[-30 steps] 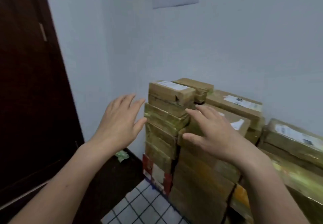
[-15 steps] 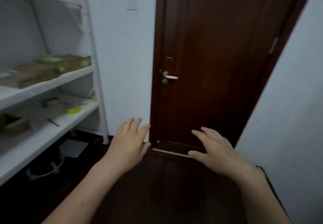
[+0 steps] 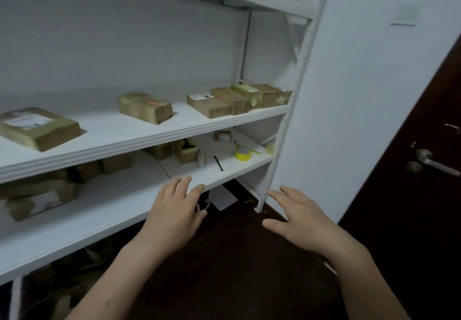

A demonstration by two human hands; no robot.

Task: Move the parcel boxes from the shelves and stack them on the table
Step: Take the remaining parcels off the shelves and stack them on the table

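Both hands, the left hand (image 3: 174,216) and right hand (image 3: 303,216), hang empty with fingers spread before the white shelves (image 3: 139,136). Taped parcel boxes (image 3: 144,107) sit on the shelf boards, with a yellow tape roll (image 3: 242,154) lower down.

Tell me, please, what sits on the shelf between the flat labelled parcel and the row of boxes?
One taped brown box, seen in the head view.
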